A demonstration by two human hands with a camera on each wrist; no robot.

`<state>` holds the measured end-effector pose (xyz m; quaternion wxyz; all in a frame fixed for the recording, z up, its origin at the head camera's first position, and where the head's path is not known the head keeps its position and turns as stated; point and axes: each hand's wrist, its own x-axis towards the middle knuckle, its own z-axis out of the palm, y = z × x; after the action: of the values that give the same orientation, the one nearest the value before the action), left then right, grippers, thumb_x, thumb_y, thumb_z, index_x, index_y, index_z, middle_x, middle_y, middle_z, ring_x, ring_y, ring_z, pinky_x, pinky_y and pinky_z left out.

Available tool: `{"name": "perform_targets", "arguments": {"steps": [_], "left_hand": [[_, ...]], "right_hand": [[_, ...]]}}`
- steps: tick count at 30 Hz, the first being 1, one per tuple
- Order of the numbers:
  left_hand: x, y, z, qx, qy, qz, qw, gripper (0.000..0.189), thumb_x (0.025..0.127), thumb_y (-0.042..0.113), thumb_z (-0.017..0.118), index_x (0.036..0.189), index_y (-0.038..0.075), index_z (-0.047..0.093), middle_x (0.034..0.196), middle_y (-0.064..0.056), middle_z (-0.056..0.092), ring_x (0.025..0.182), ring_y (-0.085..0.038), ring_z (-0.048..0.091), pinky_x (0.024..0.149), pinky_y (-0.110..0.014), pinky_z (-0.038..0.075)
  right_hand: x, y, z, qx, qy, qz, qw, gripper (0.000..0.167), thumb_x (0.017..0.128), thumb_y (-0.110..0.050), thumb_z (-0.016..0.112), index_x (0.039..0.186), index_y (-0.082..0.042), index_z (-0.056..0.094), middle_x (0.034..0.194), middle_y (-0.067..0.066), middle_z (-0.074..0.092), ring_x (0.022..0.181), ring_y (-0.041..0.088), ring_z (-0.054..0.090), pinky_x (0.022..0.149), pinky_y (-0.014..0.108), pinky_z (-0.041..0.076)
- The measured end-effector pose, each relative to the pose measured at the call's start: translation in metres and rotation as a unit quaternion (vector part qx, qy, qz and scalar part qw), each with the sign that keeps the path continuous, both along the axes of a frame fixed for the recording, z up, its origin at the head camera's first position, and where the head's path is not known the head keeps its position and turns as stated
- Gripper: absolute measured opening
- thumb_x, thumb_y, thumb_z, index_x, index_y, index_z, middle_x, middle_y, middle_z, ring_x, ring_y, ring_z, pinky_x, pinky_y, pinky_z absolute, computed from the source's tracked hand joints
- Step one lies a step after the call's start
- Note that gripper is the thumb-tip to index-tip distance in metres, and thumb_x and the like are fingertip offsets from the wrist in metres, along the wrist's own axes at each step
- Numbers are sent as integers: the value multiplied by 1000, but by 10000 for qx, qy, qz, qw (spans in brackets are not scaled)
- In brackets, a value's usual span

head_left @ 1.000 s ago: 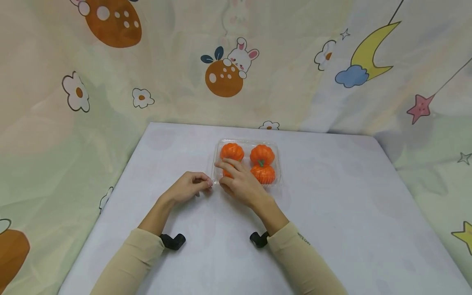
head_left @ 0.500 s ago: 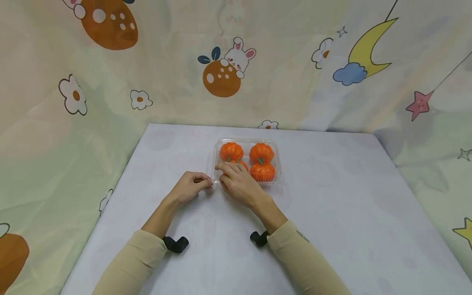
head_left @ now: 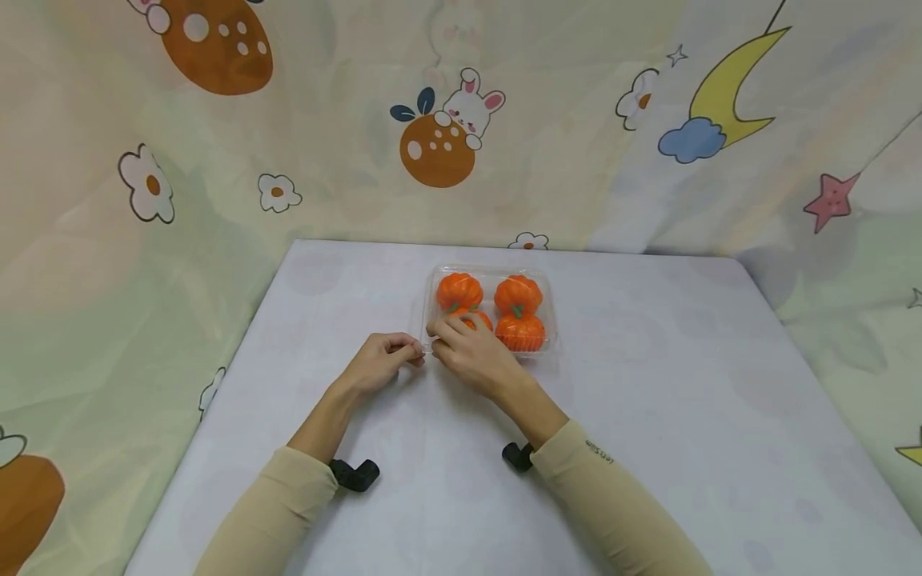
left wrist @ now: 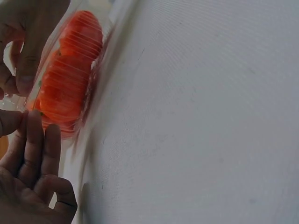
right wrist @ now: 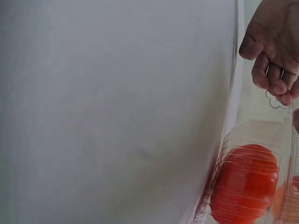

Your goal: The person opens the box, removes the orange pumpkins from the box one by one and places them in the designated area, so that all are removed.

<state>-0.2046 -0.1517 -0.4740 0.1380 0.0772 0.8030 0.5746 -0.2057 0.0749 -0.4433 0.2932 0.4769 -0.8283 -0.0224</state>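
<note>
A clear plastic clamshell container sits on the white table with several small orange pumpkins inside, green stems showing. My left hand pinches its near left corner between thumb and index finger; in the left wrist view the other fingers of this left hand extend beside it. Bent over the front edge, my right hand pinches the rim near that same corner and partly covers the near left pumpkin. The near right pumpkin shows through the ribbed wall. Whether the lid is fastened is unclear.
The white table stretches around the container, its far edge against a printed cloth backdrop. Black wrist-camera mounts stick out from both sleeves near the table surface.
My right hand's fingers have curled lower over the front edge, uncovering more of the near left pumpkin. The left hand stays at the corner. The head view has shifted slightly.
</note>
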Motion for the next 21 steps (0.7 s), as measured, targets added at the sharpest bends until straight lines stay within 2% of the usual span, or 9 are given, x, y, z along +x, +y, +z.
{"name": "perform_targets", "arguments": {"steps": [4, 8, 12, 16, 21], "left_hand": [[0, 1, -2, 38, 24, -11, 10000, 23, 99, 12, 58, 106, -4, 73, 91, -6, 75, 90, -20, 69, 76, -30, 43], [0, 2, -2, 91, 75, -39, 9999, 22, 98, 12, 60, 105, -3, 74, 91, -9, 76, 90, -19, 69, 80, -29, 43], [0, 4, -3, 134, 95, 2, 9999, 19, 97, 11, 61, 102, -3, 74, 90, -10, 76, 89, -20, 69, 77, -28, 42], [1, 4, -4, 210, 39, 83, 9997, 19, 97, 9, 61, 101, -4, 74, 89, -9, 76, 88, -21, 69, 77, -27, 44], [0, 2, -4, 121, -88, 199, 9997, 19, 96, 13, 65, 100, -2, 75, 86, -7, 76, 84, -19, 67, 69, -26, 43]], "right_hand": [[1, 0, 3, 353, -141, 14, 9993, 12, 98, -14, 69, 108, -12, 75, 126, 0, 58, 118, 20, 57, 90, 40, 50], [0, 0, 5, 333, -244, -17, 9991, 12, 97, -13, 70, 107, -12, 75, 125, -1, 59, 116, 20, 57, 90, 39, 49], [-1, -2, 2, 294, 35, -3, 9996, 7, 97, -12, 71, 102, -10, 75, 123, -1, 59, 111, 21, 58, 89, 38, 50], [-4, -6, 0, 334, 519, -22, 9981, 10, 99, -13, 67, 104, -6, 73, 120, 1, 57, 105, 21, 59, 86, 37, 52], [-8, -8, 17, -192, 536, -48, 9984, 15, 97, -10, 66, 108, 0, 70, 119, 6, 59, 102, 24, 60, 83, 36, 52]]}}
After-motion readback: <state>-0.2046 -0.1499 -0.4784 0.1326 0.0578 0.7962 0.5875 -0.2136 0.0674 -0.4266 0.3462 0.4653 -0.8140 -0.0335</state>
